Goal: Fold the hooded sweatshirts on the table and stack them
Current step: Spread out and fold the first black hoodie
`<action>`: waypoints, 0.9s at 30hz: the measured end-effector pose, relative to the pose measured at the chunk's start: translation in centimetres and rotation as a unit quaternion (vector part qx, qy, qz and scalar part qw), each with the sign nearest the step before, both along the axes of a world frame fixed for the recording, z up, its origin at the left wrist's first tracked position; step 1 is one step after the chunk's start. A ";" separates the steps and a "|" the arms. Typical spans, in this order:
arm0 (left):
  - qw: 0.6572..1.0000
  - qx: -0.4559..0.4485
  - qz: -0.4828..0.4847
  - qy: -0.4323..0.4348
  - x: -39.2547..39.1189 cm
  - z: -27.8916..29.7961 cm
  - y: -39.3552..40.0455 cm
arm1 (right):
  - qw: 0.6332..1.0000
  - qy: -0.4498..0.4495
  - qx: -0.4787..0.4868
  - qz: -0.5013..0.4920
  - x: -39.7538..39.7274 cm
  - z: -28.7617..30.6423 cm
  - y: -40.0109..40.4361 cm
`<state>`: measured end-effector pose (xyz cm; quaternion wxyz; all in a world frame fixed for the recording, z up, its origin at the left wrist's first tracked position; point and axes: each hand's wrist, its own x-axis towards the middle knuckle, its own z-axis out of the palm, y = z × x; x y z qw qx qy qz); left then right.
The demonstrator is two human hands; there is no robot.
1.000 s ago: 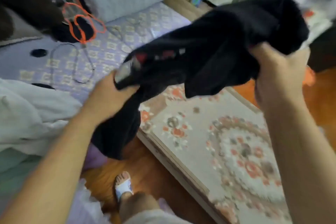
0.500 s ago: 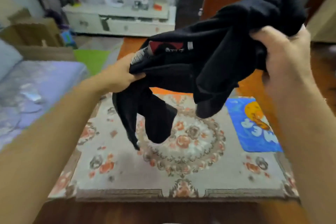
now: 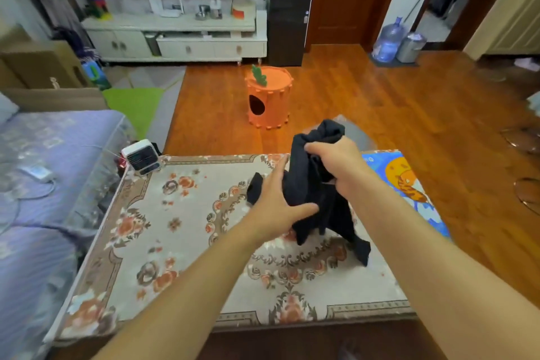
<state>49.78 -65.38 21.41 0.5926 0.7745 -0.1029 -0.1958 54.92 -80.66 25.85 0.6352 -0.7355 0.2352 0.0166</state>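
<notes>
My right hand is clenched round a bunched fistful of the black hooded sweatshirt, gripping it near the top so the rest hangs down in a crumpled column. My left hand is spread, fingers straight and apart, the palm laid against the left side of the hanging cloth; it presses or steadies the fabric and grips nothing that I can see. The sweatshirt's lower folds trail onto the table, which is covered with a floral patterned cloth, and one dark end lies on the surface toward the near right; a small flap sticks out to the left just beyond my left fingers. I judge this to be the very start of the folding: the garment has been brought over the table but is not yet laid out, and no fold or stack exists that I can see. The next move, I think, calls for finding the shoulders or hem within the bunch, letting the cloth fall flat across the middle of the table, and smoothing it before the sleeves go in. A small white fan heater stands at the table's far left corner, well apart from the cloth, and a blue cartoon mat lies at the far right edge, just beside my right wrist.
</notes>
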 end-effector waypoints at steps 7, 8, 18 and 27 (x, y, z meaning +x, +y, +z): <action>0.969 -0.106 0.215 0.060 4.3 0.4 1.4 | 0.993 0.080 0.051 0.076 0.6 0.2 -4.1; 0.960 -0.138 0.235 0.071 4.9 1.2 1.9 | 0.993 0.086 0.038 0.077 0.5 0.0 -4.7; 0.934 -0.093 0.325 0.120 6.9 -0.1 8.2 | 0.943 -0.006 -0.279 0.181 0.7 -4.9 -5.8; 0.906 0.093 0.301 0.283 5.1 -23.6 14.8 | 0.667 -0.007 -0.583 0.464 -0.6 -30.2 -0.9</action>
